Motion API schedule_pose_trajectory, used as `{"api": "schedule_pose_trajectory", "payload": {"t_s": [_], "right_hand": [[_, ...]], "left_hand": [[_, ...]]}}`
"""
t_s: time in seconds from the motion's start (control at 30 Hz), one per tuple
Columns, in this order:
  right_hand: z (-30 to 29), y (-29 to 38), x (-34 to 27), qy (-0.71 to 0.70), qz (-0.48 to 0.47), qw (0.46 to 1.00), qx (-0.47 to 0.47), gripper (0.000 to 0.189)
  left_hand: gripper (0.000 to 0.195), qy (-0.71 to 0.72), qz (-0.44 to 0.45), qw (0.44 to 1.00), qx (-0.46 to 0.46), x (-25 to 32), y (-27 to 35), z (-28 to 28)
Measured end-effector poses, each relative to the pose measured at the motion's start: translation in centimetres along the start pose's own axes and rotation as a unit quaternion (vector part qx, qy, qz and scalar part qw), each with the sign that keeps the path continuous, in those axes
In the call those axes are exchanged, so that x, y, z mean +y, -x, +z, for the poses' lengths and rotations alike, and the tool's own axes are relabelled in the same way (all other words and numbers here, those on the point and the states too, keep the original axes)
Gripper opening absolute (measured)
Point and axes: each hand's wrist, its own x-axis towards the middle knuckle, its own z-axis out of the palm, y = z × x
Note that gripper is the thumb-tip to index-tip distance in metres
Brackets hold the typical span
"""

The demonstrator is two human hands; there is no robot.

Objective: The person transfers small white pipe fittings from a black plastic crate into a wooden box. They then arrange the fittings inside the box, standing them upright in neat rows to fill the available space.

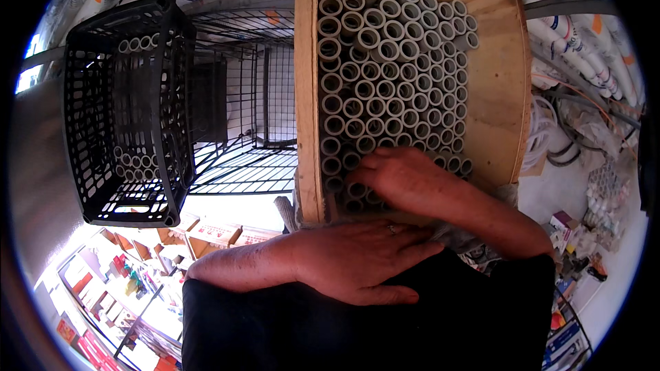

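In the middle of the view, many short grey plastic pipe fittings (pixel 365 89) stand packed with their round ends up in a wooden box (pixel 308 113). My right hand (pixel 394 178) reaches over the lower part of the pile, its fingertips bent down on the fittings; what lies under the fingers is hidden. Below it my left hand (pixel 361 260) lies flat with fingers spread, against the box's near edge and my dark clothing. It has a ring on one finger and holds nothing visible.
A black plastic crate (pixel 172 108) at the left holds several similar fittings (pixel 136 162). Between it and the box is a black wire basket (pixel 258 98). Wrapped pipes (pixel 577 46) lie beyond. Cardboard boxes (pixel 214 234) stand at lower left, and a coil of clear hose (pixel 539 131) at right.
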Motion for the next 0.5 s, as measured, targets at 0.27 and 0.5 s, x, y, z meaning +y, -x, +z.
{"api": "schedule_pose_trajectory", "payload": {"t_s": [0.27, 0.5], "right_hand": [[-2.1, -0.8, 1.5, -0.009, 0.099, 0.99, 0.1, 0.031], [-6.5, -1.9, 4.6, 0.039, 0.156, 0.941, 0.298, 0.036]], "left_hand": [[0.084, 0.02, -0.01, 1.0, -0.021, 0.1, 0.1, -0.6], [0.085, 0.019, 0.005, 1.0, -0.014, 0.0, 0.1, -0.6]]}}
